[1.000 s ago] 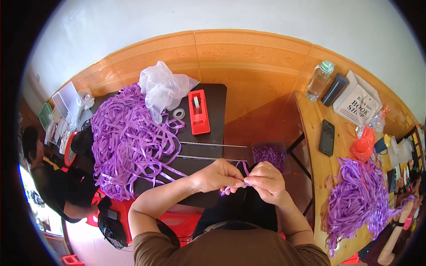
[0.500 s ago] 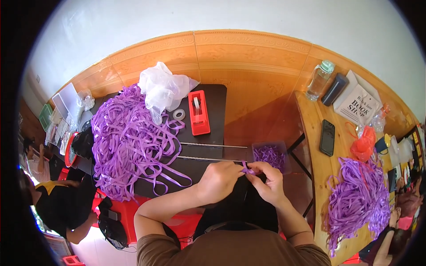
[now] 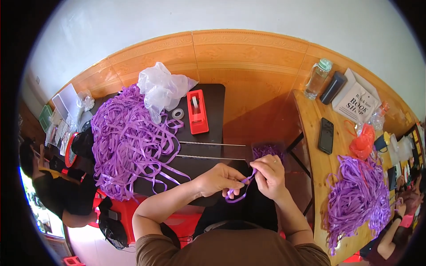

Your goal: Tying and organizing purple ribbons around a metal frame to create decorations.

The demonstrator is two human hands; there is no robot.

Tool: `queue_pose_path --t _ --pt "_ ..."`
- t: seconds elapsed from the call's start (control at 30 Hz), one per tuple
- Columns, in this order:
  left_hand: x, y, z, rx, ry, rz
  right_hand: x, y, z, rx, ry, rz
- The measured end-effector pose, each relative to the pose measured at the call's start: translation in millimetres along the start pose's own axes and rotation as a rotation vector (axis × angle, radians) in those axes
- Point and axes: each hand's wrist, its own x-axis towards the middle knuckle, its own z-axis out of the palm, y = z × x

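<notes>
purple ribbon (image 3: 250, 177), bunched close half a second ago, now runs strung between left hand (image 3: 220, 181) and right hand (image 3: 269, 177), a loop hanging below the left grip; the piece is accordingly spread out. left grip: thumb and fingers pinched closed on ribbon. right grip: likewise pinched. ribbon heap (image 3: 128, 144) lies left of both, on the bench (image 3: 214, 113).

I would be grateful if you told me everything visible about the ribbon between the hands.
The ribbon is narrow, purple and slightly shiny, like satin. The left hand and right hand both pinch it; it curves into a small loop below the left hand, above dark trousers. Its ends cannot be made out.
</notes>
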Motion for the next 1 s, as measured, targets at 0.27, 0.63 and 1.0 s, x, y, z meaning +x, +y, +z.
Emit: queue_pose_path --t 0.27,0.63,1.0 --pt "-4.1 -1.3 5.3 -0.206 0.022 -0.022 -30.5 5.2 -0.7 0.867 -0.209 0.545" --pt "-5.2 -7.4 -5.3 -0.172 -0.05 -0.072 -22.1 10.5 -17.2 0.734 -0.391 0.409" --pt "-7.9 -6.8 -14.8 -0.018 -0.15 -0.08 -32.2 23.8 -4.7 1.282 -0.464 0.852"
